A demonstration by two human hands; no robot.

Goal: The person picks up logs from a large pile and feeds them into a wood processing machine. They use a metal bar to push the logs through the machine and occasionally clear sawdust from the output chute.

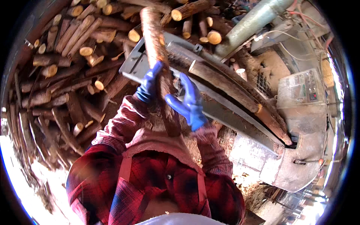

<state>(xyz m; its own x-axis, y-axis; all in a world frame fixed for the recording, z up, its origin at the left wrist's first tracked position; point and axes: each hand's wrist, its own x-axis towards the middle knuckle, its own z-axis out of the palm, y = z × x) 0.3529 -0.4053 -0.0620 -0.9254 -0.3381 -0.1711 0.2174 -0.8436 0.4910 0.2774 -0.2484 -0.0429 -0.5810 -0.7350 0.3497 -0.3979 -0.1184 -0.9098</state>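
Observation:
A long log with rough brown bark (154, 43) is held nearly upright in front of my body, its upper end tilting away over the end of a metal trough. My left hand (149, 82), in a blue glove, grips the log's left side around its middle. On the other side, my right hand (190, 102), also blue-gloved, has its fingers stretched and thumb spread; the thumb comes close to the bark, and I cannot tell if it touches. Beyond it, another log (225, 85) lies along the metal trough (215, 101), in line with a further log (270, 120) toward the machine.
A large heap of cut logs (80, 33) fills the left and far side. At the right stands a dusty machine (300, 131) with a control panel (302, 89) and an opening at the trough's end. A thick pale green pipe (251, 28) slants above the trough. Cables hang nearby.

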